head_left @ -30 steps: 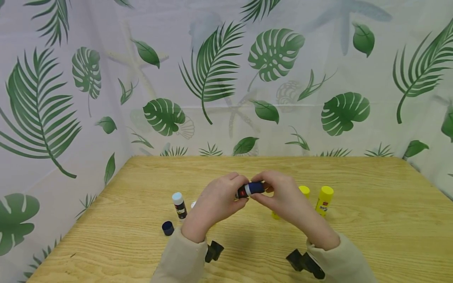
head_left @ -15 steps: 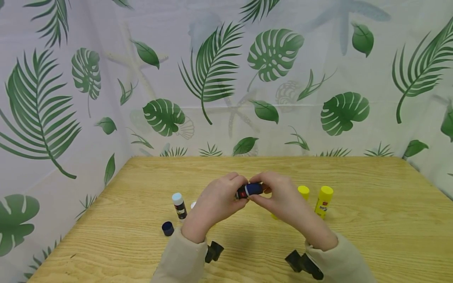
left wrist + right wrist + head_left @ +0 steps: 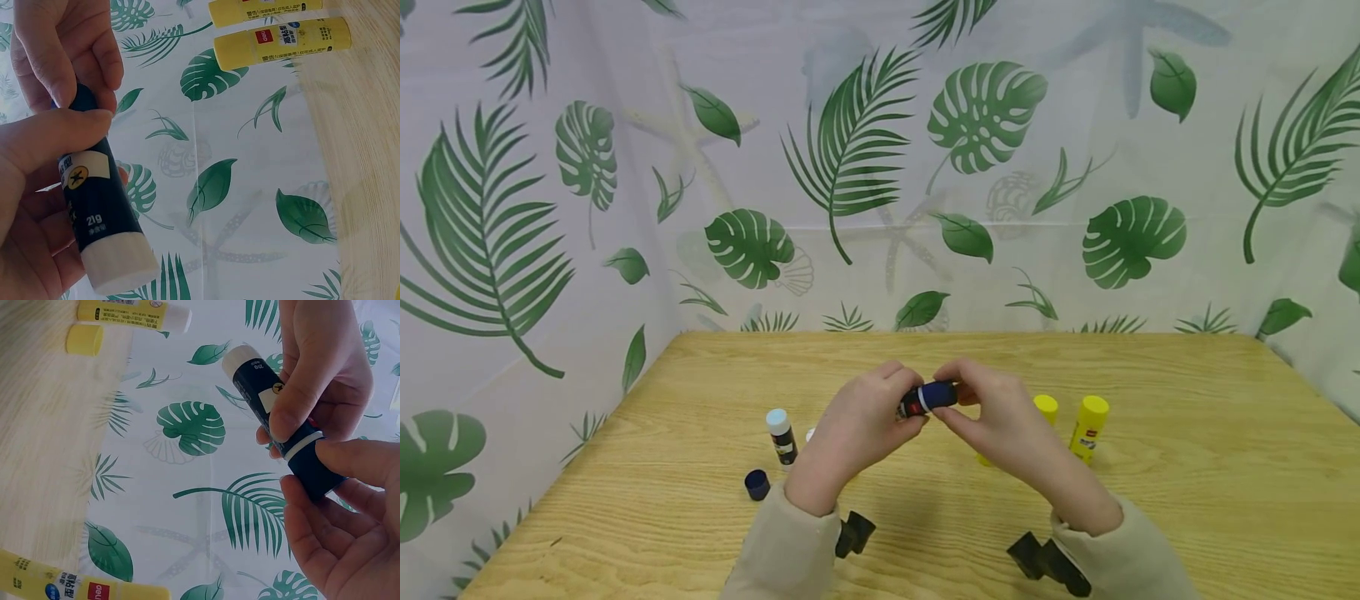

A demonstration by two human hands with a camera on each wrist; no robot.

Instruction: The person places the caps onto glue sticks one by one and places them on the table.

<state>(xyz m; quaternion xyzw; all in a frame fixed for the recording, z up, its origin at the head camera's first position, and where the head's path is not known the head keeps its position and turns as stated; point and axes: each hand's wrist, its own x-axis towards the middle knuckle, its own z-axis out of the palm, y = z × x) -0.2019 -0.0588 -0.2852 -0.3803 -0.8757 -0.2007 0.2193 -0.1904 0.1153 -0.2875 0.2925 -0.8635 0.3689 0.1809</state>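
Above the middle of the table, my left hand (image 3: 861, 425) grips the dark navy body of a glue stick (image 3: 913, 404), tilted in the air. Its white base (image 3: 122, 265) points away from my right hand, as the left wrist view shows. With thumb and fingers my right hand (image 3: 1000, 412) pinches the blue cap (image 3: 312, 472) at the other end. A white ring (image 3: 303, 445) shows between body and cap. My fingers cover part of the label.
Left on the table, a dark glue stick (image 3: 782, 440) with a pale top stands near a loose navy cap (image 3: 757, 484). Yellow glue sticks (image 3: 1088, 427) stand at right, one partly behind my right hand. Another yellow glue stick (image 3: 134, 314) and a yellow cap (image 3: 84, 339) show in the right wrist view.
Both hands keep hold of the glue stick in nearly the same place. My right hand and the cap have shifted only slightly; the things on the table stay put.
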